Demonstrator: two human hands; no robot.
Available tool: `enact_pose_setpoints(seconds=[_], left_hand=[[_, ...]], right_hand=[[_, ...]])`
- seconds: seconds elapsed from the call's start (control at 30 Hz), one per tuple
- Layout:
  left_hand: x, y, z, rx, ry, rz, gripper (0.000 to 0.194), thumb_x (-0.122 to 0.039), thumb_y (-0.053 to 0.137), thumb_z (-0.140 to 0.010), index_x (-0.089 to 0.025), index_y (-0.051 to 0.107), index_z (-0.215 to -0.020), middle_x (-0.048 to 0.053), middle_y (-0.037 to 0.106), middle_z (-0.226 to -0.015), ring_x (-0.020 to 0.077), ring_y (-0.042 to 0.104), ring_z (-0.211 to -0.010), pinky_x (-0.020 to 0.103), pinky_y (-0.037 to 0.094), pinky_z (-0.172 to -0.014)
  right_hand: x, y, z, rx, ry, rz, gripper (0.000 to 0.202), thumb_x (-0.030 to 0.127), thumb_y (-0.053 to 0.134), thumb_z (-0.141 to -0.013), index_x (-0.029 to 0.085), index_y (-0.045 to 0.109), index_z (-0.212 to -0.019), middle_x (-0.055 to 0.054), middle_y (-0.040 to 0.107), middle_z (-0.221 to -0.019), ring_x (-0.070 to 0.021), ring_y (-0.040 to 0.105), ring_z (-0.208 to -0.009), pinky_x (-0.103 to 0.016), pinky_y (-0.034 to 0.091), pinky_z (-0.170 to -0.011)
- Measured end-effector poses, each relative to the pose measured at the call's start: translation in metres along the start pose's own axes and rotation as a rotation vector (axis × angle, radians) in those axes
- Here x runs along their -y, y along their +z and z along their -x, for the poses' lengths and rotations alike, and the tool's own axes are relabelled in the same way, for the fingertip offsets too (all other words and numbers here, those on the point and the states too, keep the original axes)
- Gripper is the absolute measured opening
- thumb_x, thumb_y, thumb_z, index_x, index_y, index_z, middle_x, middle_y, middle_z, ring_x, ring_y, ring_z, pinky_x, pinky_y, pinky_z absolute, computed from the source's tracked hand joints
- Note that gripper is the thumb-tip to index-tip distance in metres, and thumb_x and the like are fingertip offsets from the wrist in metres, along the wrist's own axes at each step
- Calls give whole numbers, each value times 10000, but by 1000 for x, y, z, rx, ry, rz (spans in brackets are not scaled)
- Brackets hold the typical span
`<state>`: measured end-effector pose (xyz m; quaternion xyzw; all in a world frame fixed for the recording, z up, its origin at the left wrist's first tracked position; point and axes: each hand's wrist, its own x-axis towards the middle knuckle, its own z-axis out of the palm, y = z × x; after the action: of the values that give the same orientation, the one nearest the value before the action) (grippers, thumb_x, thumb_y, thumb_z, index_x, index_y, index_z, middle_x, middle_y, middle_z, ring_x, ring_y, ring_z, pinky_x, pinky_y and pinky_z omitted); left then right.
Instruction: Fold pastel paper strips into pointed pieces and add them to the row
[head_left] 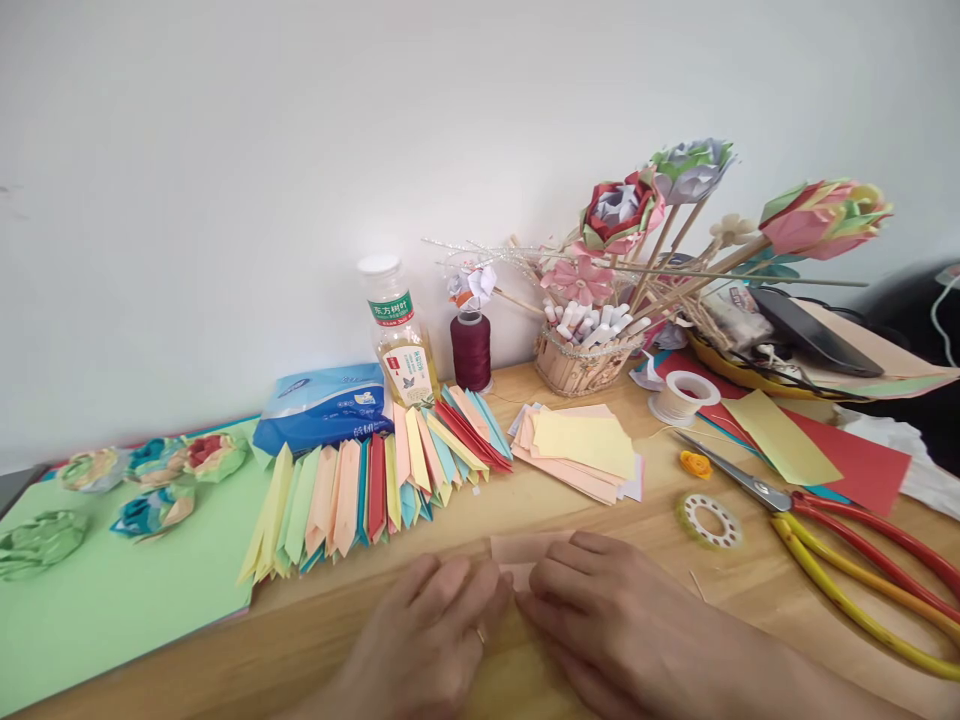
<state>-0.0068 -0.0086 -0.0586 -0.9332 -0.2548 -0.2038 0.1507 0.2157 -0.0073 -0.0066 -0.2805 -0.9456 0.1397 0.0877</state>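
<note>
Near the table's front edge, a small pale pink slip of paper (525, 548) lies under the fingers of both hands. My left hand (439, 625) has its fingers curled, thumb and fingertips pressed on the paper's left part. My right hand (600, 610) bends over its right part, the fingertips closed on it. Most of the paper is hidden beneath the hands. Just behind stands a long row of folded coloured paper pieces (375, 490), and right of it a stack of yellow and pink paper slips (581, 445).
Scissors (780, 495), a tape roll (709, 522) and a white spool (682, 398) lie right. Green sheets (150, 600) bearing paper rosettes (154, 510) are left. Behind stand a tissue pack (322, 408), a bottle (397, 330), a thread cone (471, 350) and a flower basket (585, 365).
</note>
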Motion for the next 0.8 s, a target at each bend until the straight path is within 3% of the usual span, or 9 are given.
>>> enact_pose_setpoints(seconds=[0.13,0.23,0.3,0.37,0.53,0.67,0.8], left_hand=[[1,1,1,34,18,-40,227,-189,484,-917,-145,628,-1088,55,578,-1112,180,454,-959,320,332,-862],[3,-1,0,58,24,-52,239,-180,489,-924,-162,609,-1130,53,570,-1184,183,454,-984,325,333,-854],[5,-3,-1,72,15,-47,260,-186,463,-941,-185,590,-1167,45,566,-1224,183,454,-986,327,329,-839],[7,-5,-3,89,-1,-47,280,-192,421,-960,-211,574,-1194,33,559,-1255,184,453,-999,337,318,-839],[8,-6,-7,95,-43,-12,293,-175,366,-979,-214,593,-1161,23,562,-1251,187,446,-1034,364,287,-875],[9,-8,-8,105,-59,50,261,-207,406,-978,-232,589,-1163,7,600,-1163,177,454,-988,362,281,-872],[11,-8,-9,110,-10,112,306,-203,339,-1002,-238,560,-1212,-24,597,-1207,174,445,-993,355,282,-832]], right_hand=[[-4,0,1,-31,13,-64,185,144,436,-840,192,569,-721,-23,592,-727,-156,526,-680,-299,366,-618],[-13,6,3,-236,212,-33,224,140,395,-887,190,612,-861,-51,619,-822,-163,569,-733,-285,418,-639],[-17,11,3,-296,340,8,235,149,394,-896,185,611,-980,-77,634,-901,-186,592,-789,-302,449,-662],[-19,13,3,-237,412,-38,211,167,432,-881,188,617,-981,-77,646,-905,-195,607,-787,-309,464,-660],[-12,11,0,-24,614,-269,231,237,476,-864,219,639,-701,-1,638,-626,-149,569,-542,-245,383,-487],[-13,10,-3,-81,668,-315,241,252,453,-874,227,657,-748,-1,673,-677,-157,599,-591,-249,395,-523],[-13,12,-7,-151,700,-280,183,225,492,-852,228,651,-761,8,664,-654,-154,596,-570,-243,380,-492]])
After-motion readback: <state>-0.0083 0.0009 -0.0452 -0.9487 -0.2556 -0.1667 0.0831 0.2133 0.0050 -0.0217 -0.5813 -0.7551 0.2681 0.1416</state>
